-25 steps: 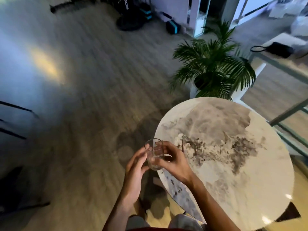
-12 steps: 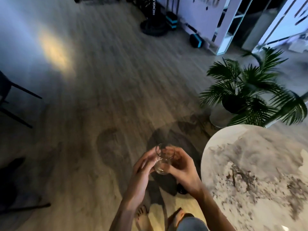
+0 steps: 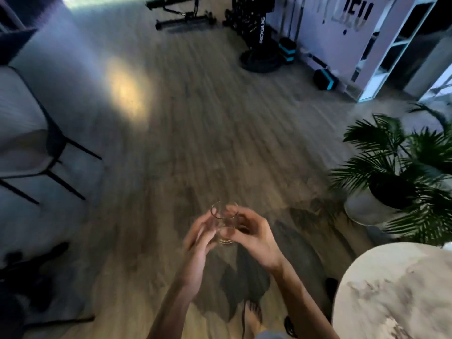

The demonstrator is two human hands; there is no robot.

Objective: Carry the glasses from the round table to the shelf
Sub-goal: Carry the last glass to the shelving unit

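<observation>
Both the left hand (image 3: 199, 237) and right hand (image 3: 254, 237) clasped one upright glass (image 3: 223, 222), presumably guarding against a drop; round table (image 3: 391, 294) lay off to the right.

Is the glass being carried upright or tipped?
Roughly upright. The glass has its open rim on top and its base below, held between the left hand and right hand over the floor. Contents: cannot tell.
</observation>
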